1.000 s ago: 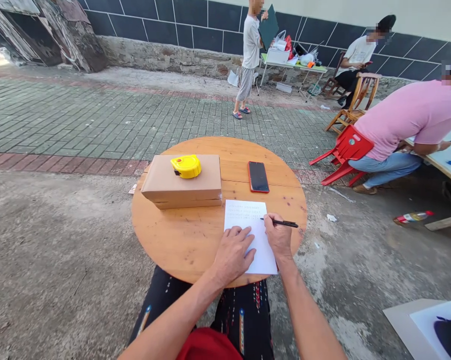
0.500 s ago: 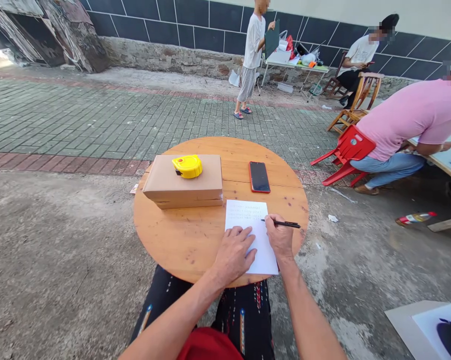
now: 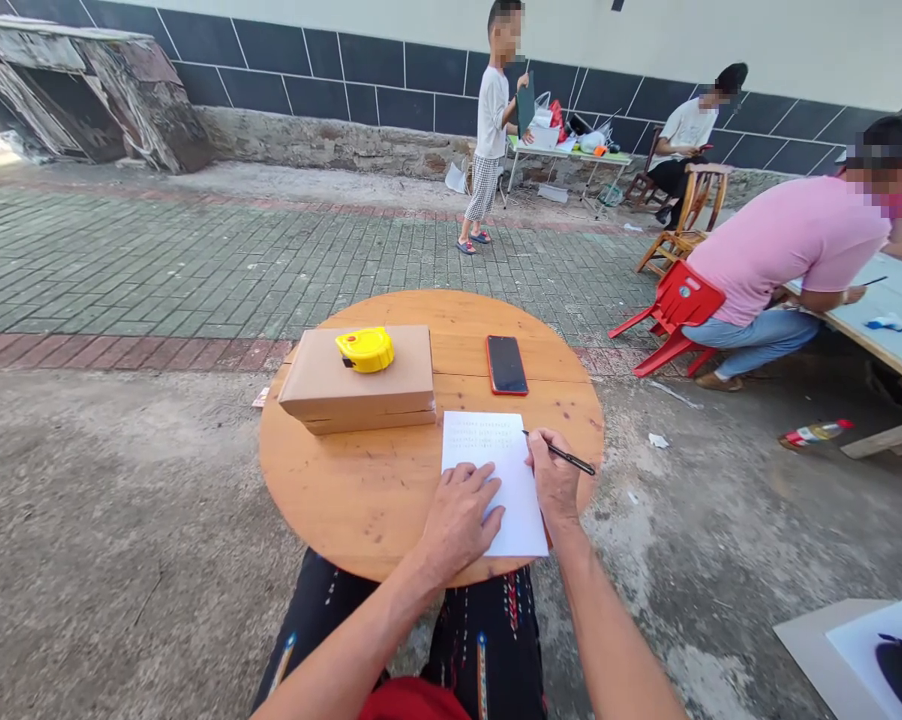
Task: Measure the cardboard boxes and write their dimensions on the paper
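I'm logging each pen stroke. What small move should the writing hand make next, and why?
Probably bring the pen tip back to the left margin, one line lower: the right hand holds it at the right edge of the sheet, beside the written lines at the top, while the left hand pins it.

Round table of varnished wood, smooth, faintly scuffed; matt white paper sheet; matt brown cardboard box carrying a glossy yellow plastic tape measure; glossy glass-faced phone; rough concrete ground

Head camera, looking forward-down, round table near
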The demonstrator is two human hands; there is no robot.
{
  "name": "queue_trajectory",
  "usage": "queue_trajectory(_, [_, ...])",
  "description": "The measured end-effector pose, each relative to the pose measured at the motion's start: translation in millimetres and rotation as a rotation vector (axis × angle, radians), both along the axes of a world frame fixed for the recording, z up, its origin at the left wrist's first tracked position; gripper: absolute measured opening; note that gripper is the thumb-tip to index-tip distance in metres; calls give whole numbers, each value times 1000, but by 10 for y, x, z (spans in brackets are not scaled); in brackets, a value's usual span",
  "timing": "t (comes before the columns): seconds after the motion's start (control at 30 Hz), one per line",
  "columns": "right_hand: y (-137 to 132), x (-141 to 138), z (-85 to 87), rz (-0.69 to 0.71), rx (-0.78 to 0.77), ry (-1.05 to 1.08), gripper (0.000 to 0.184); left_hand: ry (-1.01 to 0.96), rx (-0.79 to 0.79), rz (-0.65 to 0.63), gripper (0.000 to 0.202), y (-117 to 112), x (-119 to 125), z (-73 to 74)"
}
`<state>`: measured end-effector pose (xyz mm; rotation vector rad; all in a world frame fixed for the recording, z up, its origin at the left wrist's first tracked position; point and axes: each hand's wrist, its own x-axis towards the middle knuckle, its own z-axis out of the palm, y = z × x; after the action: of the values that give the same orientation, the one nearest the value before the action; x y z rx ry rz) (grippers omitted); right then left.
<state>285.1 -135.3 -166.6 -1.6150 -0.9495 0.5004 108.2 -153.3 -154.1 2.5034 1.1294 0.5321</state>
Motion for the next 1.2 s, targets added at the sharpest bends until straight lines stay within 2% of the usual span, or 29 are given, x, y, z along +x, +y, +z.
queue_trajectory(0.17, [-13, 7, -16, 22, 12, 6, 38, -9, 18, 4, 26, -10, 0, -11])
queue_trajectory(0.43, [-14, 45, -145, 33, 112, -406, 40, -48, 57, 6, 19, -33, 0, -53])
queue_trajectory(0.57, [-34, 74, -81, 169, 86, -658, 35, -62, 69, 10, 13, -39, 0, -65])
queue_trajectory(0.87, [59, 40, 209, 486, -1, -1210, 30, -102, 89, 26, 11, -48, 16, -98])
queue_trajectory(1.07, [142, 1, 233, 570, -7, -1391, 26, -120, 99, 45, 10, -56, 22, -123])
queue_trajectory(1.2, [143, 42, 209, 560, -26, -1411, 34, -124, 101, 45, 12, -62, 19, -139])
